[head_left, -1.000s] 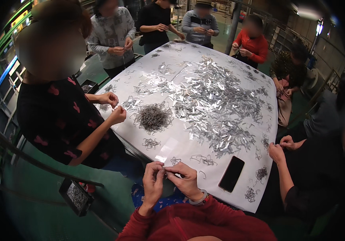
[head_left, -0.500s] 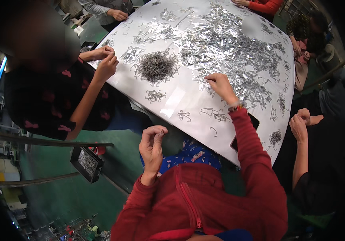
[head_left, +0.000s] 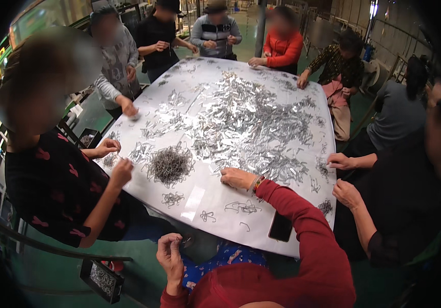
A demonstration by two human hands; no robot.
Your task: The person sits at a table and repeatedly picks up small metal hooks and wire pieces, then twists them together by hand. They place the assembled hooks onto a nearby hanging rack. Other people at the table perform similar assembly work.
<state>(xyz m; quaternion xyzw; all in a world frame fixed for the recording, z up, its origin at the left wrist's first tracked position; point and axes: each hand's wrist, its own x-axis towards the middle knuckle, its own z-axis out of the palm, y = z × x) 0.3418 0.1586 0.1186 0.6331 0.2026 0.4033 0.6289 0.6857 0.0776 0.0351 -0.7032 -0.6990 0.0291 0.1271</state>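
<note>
My left hand (head_left: 171, 261) is raised in front of the table's near edge. Its thumb and fingers pinch a thin, small metal piece whose shape is too small to make out. Over the tabletop, my right hand (head_left: 238, 178) points left with its fingers drawn together, at the near rim of a wide spread of flat silver metal strips (head_left: 246, 113). Whatever lies between those fingertips is hidden. Left of that hand is a dense heap of bent wire hooks (head_left: 169, 165). Loose wire hooks (head_left: 243, 207) lie nearer to me.
A dark phone (head_left: 280, 227) lies under my right forearm. Clear tape (head_left: 193, 204) crosses the white tabletop (head_left: 215, 226). Co-workers surround the table, hands near its edges. A black bin (head_left: 101, 280) of small metal parts stands lower left.
The view has tilted up, bringing more co-workers into sight. My right hand stays by the strips, its fingers now lower and closer together. The right neighbour's hands have separated, one reaching onto the table.
</note>
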